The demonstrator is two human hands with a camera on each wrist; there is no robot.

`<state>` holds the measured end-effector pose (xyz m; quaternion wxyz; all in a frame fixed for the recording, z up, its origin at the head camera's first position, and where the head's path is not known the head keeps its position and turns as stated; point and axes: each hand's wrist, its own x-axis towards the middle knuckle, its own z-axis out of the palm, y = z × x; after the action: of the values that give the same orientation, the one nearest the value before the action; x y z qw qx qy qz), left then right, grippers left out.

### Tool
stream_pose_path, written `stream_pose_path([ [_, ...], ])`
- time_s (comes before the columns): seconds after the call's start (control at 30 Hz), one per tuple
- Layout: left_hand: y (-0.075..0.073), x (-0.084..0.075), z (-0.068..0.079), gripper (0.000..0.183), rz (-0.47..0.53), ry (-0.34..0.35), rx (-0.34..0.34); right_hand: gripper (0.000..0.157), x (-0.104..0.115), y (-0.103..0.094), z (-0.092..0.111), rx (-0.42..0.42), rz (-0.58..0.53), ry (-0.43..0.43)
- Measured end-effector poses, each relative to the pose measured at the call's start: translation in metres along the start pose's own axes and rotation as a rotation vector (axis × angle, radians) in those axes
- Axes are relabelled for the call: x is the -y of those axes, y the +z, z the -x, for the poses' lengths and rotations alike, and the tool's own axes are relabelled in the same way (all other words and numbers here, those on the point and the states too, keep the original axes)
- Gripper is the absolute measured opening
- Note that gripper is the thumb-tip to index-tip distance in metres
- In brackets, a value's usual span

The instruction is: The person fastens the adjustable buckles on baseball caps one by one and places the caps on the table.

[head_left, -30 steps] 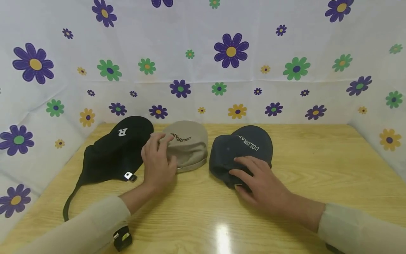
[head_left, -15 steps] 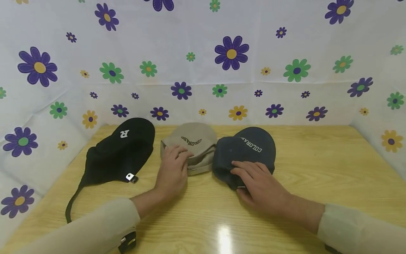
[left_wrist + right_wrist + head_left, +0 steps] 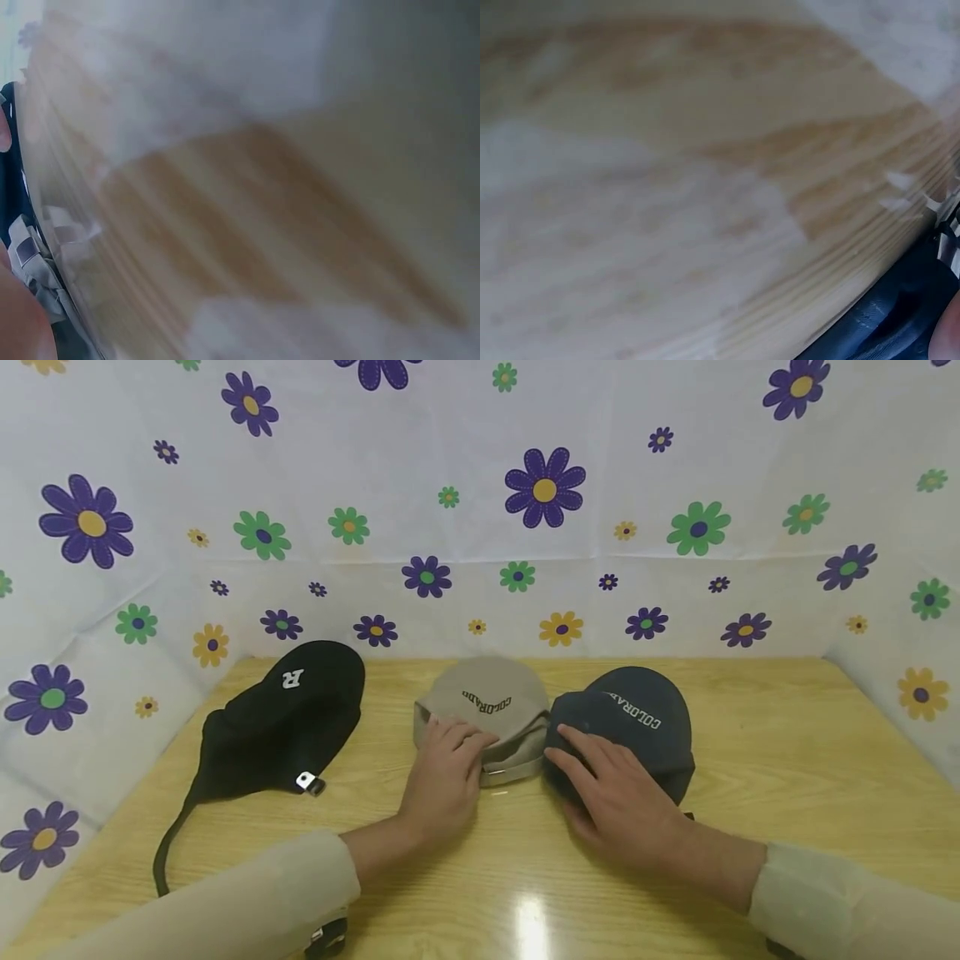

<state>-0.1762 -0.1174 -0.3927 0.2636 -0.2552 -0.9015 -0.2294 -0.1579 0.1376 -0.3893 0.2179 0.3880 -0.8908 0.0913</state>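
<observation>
A beige cap [image 3: 483, 693] marked COLORADO lies at the middle of the table, brim toward the back. My left hand [image 3: 444, 777] rests on its near left side, fingers over the crown. Beside it, almost touching, is a navy cap [image 3: 637, 718] with the same lettering. The right hand [image 3: 618, 789] lies across its near left part, fingertips on its left edge. Both thumbs are mostly hidden. In the left wrist view a bit of beige cap [image 3: 30, 251] shows at the left edge; the right wrist view catches dark cap fabric [image 3: 885, 315] at lower right.
A black cap [image 3: 277, 727] with a white R lies at the left, its strap trailing toward the front. The wooden table [image 3: 787, 760] is backed by a white cloth [image 3: 465, 443] with flowers. Both wrist views are mostly blurred.
My left hand has come onto the beige cap and shifted right with it. The navy cap has slid right and turned slightly under the right hand, which has barely moved.
</observation>
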Motion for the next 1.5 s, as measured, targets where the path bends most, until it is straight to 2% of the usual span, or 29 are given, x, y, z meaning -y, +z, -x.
stream_pose_path([
  [0.2, 0.003, -0.008, -0.002, 0.026, -0.004, 0.01, 0.024, 0.063, 0.001, -0.003, -0.001, 0.074, 0.036, 0.043],
  [0.37, 0.007, -0.019, -0.001, 0.025, -0.01, 0.025, 0.063, 0.061, 0.001, -0.003, -0.002, 0.072, 0.092, 0.04],
  [0.53, 0.014, -0.034, 0.0, 0.034, -0.039, 0.026, 0.214, 0.065, 0.001, -0.003, -0.001, 0.081, 0.136, 0.045],
  [0.6, 0.017, -0.039, 0.001, 0.042, -0.058, 0.049, 0.274, 0.066, 0.001, -0.003, 0.0, 0.077, 0.141, 0.046],
  [0.67, 0.019, -0.043, 0.001, 0.049, -0.083, 0.084, 0.303, 0.066, 0.0, -0.003, 0.001, 0.08, 0.146, 0.055],
  [0.87, 0.015, -0.047, 0.002, 0.06, -0.191, 0.153, 0.311, 0.06, -0.002, -0.004, 0.001, 0.092, 0.159, 0.072],
  [1.03, 0.004, -0.042, 0.006, 0.064, -0.263, 0.188, 0.3, 0.055, -0.003, -0.005, 0.002, 0.101, 0.167, 0.066],
  [1.13, -0.004, -0.032, 0.01, 0.065, -0.236, 0.163, 0.287, 0.054, -0.004, -0.005, 0.001, 0.105, 0.167, 0.066],
  [1.27, -0.017, -0.015, 0.014, 0.066, -0.186, 0.057, 0.255, 0.05, -0.006, -0.007, 0.002, 0.085, 0.169, 0.056],
  [1.5, -0.045, 0.017, 0.024, 0.067, -0.249, -0.09, 0.233, 0.046, -0.017, -0.01, 0.01, 0.075, 0.166, 0.06],
])
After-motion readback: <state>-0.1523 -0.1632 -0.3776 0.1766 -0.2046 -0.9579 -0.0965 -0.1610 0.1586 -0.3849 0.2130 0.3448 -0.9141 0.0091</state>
